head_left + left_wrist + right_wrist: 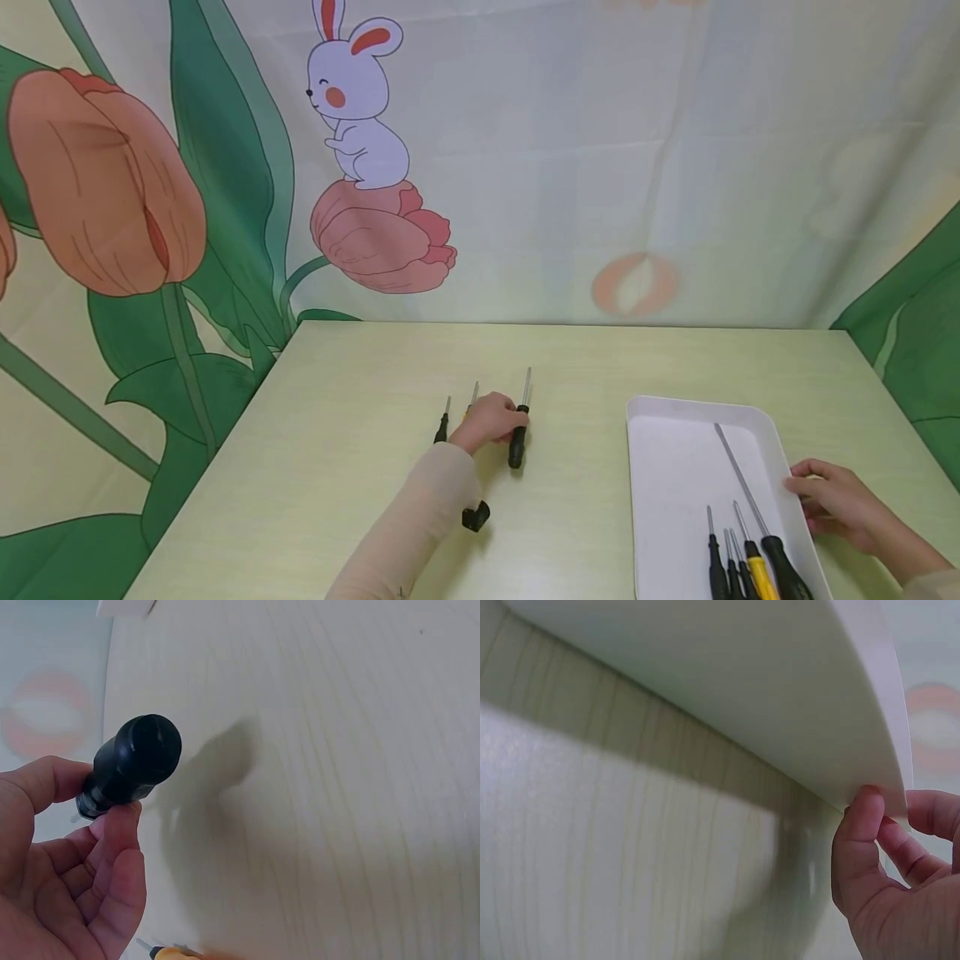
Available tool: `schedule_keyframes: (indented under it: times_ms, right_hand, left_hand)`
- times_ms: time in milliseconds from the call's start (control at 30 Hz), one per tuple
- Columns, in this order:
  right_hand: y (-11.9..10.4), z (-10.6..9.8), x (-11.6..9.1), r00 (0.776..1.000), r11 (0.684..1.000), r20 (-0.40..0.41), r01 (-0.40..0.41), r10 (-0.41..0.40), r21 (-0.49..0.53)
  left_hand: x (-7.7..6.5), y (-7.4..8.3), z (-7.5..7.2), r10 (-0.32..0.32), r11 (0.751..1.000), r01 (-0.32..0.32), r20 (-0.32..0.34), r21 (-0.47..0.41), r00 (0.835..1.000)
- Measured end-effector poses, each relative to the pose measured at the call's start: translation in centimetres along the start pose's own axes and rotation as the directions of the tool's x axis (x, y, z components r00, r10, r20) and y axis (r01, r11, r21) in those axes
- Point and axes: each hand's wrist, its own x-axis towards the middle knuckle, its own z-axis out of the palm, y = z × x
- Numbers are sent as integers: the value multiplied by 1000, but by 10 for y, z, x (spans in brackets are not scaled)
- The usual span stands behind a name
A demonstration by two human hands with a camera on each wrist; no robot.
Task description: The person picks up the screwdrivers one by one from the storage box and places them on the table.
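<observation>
My left hand (491,418) pinches a black-handled screwdriver (517,442) between thumb and fingers, its shaft toward the far side of the table. In the left wrist view the butt end of that black handle (146,750) faces the camera, with its shadow on the tabletop. Two other screwdrivers lie beside this hand: a small black one (442,428) and a yellow-handled one (174,952), partly hidden by the hand. On the right, my right hand (840,504) holds the side of a white tray (667,483), fingertips at its rim and outer wall (780,697).
Several screwdrivers lie in the tray's near right part, among them a long black one (780,562) and a yellow-and-black one (759,571). Beneath the left forearm a black object (476,517) shows on the table (337,467). A printed curtain (525,167) hangs behind the far edge.
</observation>
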Motion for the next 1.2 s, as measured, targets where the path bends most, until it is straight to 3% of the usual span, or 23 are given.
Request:
schedule_keyframes:
  times_ms: [233,533,1200]
  right_hand:
    - [0,-1,0,1000,1000,-1,-5,5,-1]
    - [-2,-1,2,1000,999,-4,-30,30,-17]
    - [0,-1,1,1000,1000,-6,-10,10,-12]
  left_hand:
    - [1,-4,-2,-51,998,53,-52,27,997]
    - [3,-11,-4,-66,993,79,-139,90,988]
    - [5,-19,-4,-135,975,163,-178,153,975]
